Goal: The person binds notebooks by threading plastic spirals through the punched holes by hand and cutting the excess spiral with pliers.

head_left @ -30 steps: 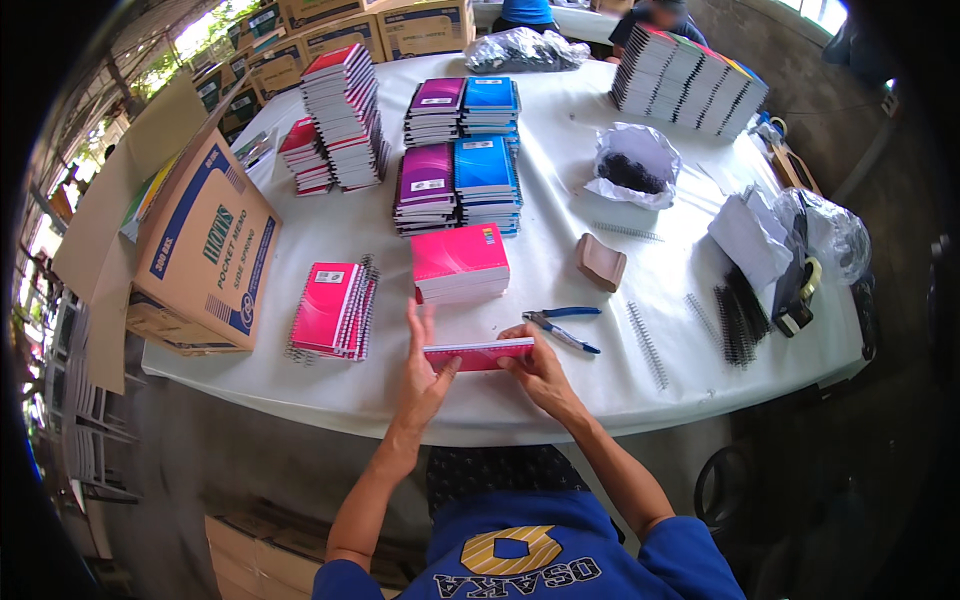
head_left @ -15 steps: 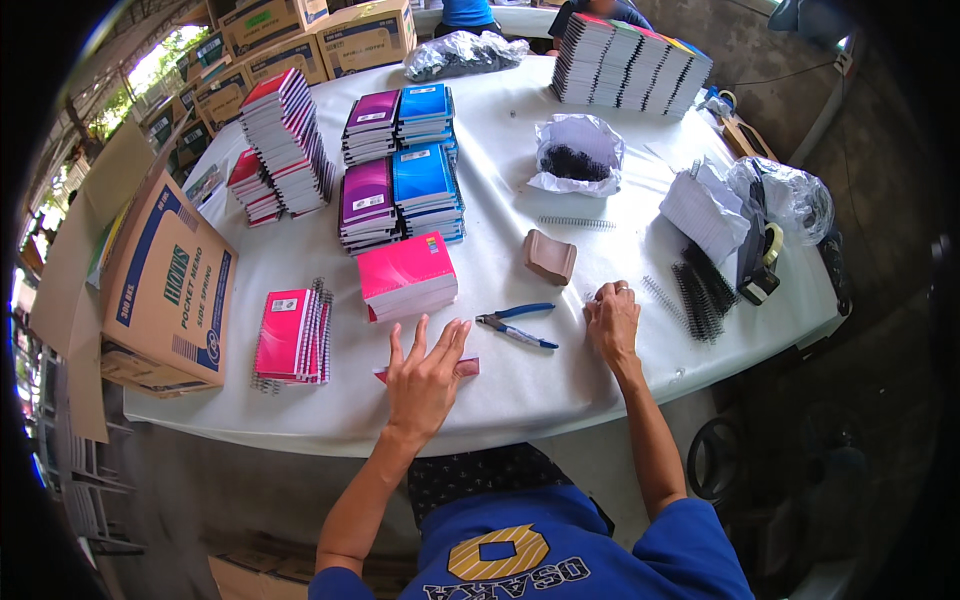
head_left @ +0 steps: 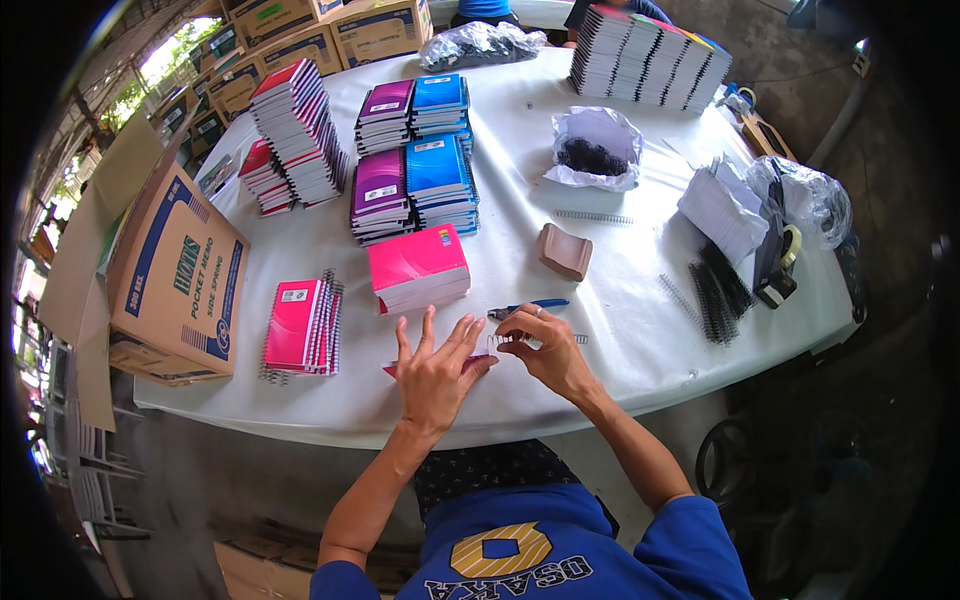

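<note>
My left hand (head_left: 432, 368) spans a pink-covered pocket notebook (head_left: 390, 369) at the table's near edge, holding it with the thumb on the near side and the other fingers stretched across. Most of that notebook is hidden under the hand. My right hand (head_left: 545, 352) pinches a thin wire spiral coil (head_left: 582, 339). One end of the coil is at the notebook's right end; whether it is threaded into the holes is too small to tell. Blue-handled pliers (head_left: 549, 303) lie just beyond my right fingers, partly covered. A pink stack of notebooks (head_left: 420, 268) stands beyond my left hand.
Spiral-bound pink notebooks (head_left: 292, 325) lie left, by a cardboard box (head_left: 180, 285). Purple notebooks (head_left: 379, 190), blue notebooks (head_left: 437, 168) and a red stack (head_left: 295, 135) stand farther back. A brown block (head_left: 565, 252) and black coils (head_left: 718, 300) lie right.
My right hand has moved left from the bare table beside the loose coils to the notebook, now with a coil in its fingers. My left hand stays on the notebook, its thumb now at the right end.
</note>
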`<action>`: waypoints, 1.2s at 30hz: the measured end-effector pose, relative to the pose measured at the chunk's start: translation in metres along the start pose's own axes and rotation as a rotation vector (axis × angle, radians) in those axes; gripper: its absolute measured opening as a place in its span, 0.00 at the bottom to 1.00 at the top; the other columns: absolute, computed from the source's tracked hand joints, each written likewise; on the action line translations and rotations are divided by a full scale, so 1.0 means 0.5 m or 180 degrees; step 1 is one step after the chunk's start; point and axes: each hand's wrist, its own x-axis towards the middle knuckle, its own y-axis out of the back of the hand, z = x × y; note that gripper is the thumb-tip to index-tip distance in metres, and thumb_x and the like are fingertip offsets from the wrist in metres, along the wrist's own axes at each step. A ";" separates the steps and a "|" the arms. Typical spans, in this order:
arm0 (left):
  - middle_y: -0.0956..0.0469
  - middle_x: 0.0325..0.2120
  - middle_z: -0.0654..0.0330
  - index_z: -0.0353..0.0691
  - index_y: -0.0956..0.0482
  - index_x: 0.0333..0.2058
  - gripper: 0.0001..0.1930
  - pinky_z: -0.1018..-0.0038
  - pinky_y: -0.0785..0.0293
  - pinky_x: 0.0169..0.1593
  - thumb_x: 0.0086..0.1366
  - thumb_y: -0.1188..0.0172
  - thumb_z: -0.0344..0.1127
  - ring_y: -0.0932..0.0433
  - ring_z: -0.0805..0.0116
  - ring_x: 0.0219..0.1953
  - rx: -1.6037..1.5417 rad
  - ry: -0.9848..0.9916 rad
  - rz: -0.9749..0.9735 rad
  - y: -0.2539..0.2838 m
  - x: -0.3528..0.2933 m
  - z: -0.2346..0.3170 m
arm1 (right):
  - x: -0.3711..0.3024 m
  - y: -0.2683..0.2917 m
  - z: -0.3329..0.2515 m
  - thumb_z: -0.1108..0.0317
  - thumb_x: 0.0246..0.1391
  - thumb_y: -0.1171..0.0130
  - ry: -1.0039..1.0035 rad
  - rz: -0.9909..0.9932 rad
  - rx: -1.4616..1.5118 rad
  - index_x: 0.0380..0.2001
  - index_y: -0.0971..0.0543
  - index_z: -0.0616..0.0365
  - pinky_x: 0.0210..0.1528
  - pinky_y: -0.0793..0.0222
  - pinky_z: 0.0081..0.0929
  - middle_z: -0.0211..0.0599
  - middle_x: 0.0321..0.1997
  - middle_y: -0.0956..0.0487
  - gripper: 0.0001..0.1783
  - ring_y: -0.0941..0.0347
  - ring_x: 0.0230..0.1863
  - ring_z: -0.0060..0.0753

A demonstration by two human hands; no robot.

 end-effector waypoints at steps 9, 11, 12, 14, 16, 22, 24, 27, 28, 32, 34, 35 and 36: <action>0.23 0.55 0.69 0.54 0.24 0.57 0.32 0.43 0.51 0.67 0.50 0.30 0.46 0.31 0.46 0.61 -0.0109 0.0038 -0.0137 0.000 0.000 -0.007 | 0.015 0.032 0.000 0.76 0.49 0.36 -0.0862 -0.1532 -0.0259 0.35 0.24 0.60 0.40 0.29 0.39 0.39 0.34 0.22 0.10 0.25 0.41 0.45; 0.23 0.55 0.69 0.55 0.24 0.58 0.33 0.43 0.50 0.67 0.50 0.30 0.45 0.30 0.47 0.61 0.0036 0.0031 -0.0229 0.005 0.002 -0.005 | 0.006 0.030 -0.017 0.75 0.51 0.38 -0.0288 -0.1156 -0.0551 0.38 0.25 0.60 0.40 0.29 0.40 0.40 0.34 0.21 0.10 0.24 0.40 0.48; 0.23 0.55 0.69 0.55 0.24 0.58 0.33 0.43 0.50 0.67 0.50 0.30 0.45 0.30 0.47 0.61 0.0037 0.0033 -0.0227 0.009 0.004 -0.002 | 0.002 0.029 -0.021 0.74 0.53 0.41 0.0279 -0.0772 -0.0833 0.40 0.25 0.60 0.40 0.29 0.42 0.40 0.33 0.20 0.10 0.24 0.40 0.50; 0.23 0.54 0.67 0.57 0.26 0.59 0.34 0.45 0.45 0.65 0.51 0.30 0.46 0.28 0.49 0.60 -0.0195 0.0040 -0.0303 0.017 0.011 0.007 | 0.005 0.030 -0.021 0.73 0.55 0.44 0.0605 -0.0706 -0.1127 0.41 0.26 0.60 0.39 0.29 0.44 0.42 0.32 0.20 0.10 0.23 0.39 0.52; 0.21 0.52 0.67 0.59 0.26 0.59 0.33 0.49 0.37 0.61 0.52 0.32 0.48 0.25 0.50 0.56 -0.0169 -0.0153 -0.0336 0.018 0.016 0.006 | 0.004 0.033 -0.025 0.72 0.57 0.46 0.0927 -0.0632 -0.1424 0.41 0.28 0.60 0.38 0.29 0.47 0.43 0.31 0.20 0.09 0.23 0.38 0.53; 0.16 0.40 0.66 0.62 0.26 0.57 0.29 0.61 0.21 0.38 0.57 0.38 0.56 0.17 0.57 0.39 -0.0043 0.0171 -0.1903 0.054 0.034 -0.008 | 0.045 0.056 -0.013 0.69 0.57 0.44 -0.0226 -0.1923 -0.0683 0.43 0.26 0.56 0.38 0.30 0.48 0.50 0.34 0.21 0.10 0.23 0.37 0.57; 0.16 0.37 0.66 0.62 0.25 0.56 0.28 0.62 0.21 0.35 0.57 0.39 0.58 0.17 0.58 0.36 -0.0006 -0.0059 -0.2278 0.057 0.036 -0.004 | 0.077 0.116 0.105 0.76 0.48 0.32 0.0366 -0.0900 -0.0779 0.39 0.23 0.57 0.48 0.29 0.34 0.38 0.46 0.21 0.14 0.24 0.48 0.40; 0.17 0.39 0.66 0.63 0.27 0.58 0.30 0.62 0.21 0.34 0.57 0.40 0.59 0.17 0.57 0.36 -0.0349 -0.0743 -0.2118 0.048 0.025 0.004 | 0.115 0.210 0.202 0.55 0.36 0.22 -0.0033 -0.0280 -0.2913 0.46 0.22 0.48 0.58 0.33 0.43 0.46 0.55 0.28 0.31 0.30 0.54 0.49; 0.18 0.43 0.65 0.63 0.30 0.60 0.32 0.62 0.21 0.37 0.56 0.39 0.59 0.17 0.56 0.38 -0.0378 -0.0709 -0.2128 0.065 0.030 0.019 | 0.133 0.225 0.214 0.55 0.36 0.22 -0.0020 -0.0283 -0.2896 0.46 0.22 0.48 0.58 0.33 0.43 0.46 0.55 0.28 0.31 0.30 0.54 0.49; 0.21 0.50 0.59 0.57 0.37 0.66 0.40 0.58 0.26 0.52 0.54 0.36 0.56 0.20 0.53 0.47 -0.0160 -0.0816 -0.0733 0.058 0.005 -0.012 | 0.169 0.237 0.152 0.43 0.45 0.30 -0.1153 -0.1241 -0.1598 0.49 0.20 0.48 0.59 0.34 0.39 0.48 0.54 0.24 0.31 0.29 0.57 0.47; 0.21 0.49 0.57 0.53 0.37 0.66 0.42 0.55 0.29 0.56 0.53 0.34 0.55 0.21 0.52 0.49 -0.0122 -0.0614 -0.0682 0.058 0.005 -0.025 | 0.147 0.234 0.076 0.39 0.50 0.35 -0.0878 -0.1998 0.0691 0.53 0.21 0.47 0.58 0.33 0.36 0.46 0.52 0.22 0.33 0.27 0.55 0.44; 0.20 0.48 0.55 0.50 0.37 0.66 0.43 0.52 0.33 0.60 0.52 0.33 0.53 0.22 0.52 0.52 -0.0084 -0.0448 -0.0663 0.057 0.004 -0.027 | 0.131 0.209 0.072 0.39 0.52 0.38 -0.0673 -0.2470 0.0592 0.54 0.21 0.49 0.57 0.33 0.35 0.45 0.51 0.21 0.33 0.27 0.54 0.43; 0.20 0.48 0.55 0.50 0.37 0.66 0.43 0.52 0.33 0.60 0.52 0.33 0.53 0.22 0.52 0.52 -0.0085 -0.0452 -0.0707 0.054 0.002 -0.030 | 0.119 0.172 0.064 0.38 0.54 0.41 -0.0451 -0.2936 0.0501 0.55 0.22 0.51 0.57 0.33 0.35 0.44 0.50 0.20 0.34 0.26 0.52 0.42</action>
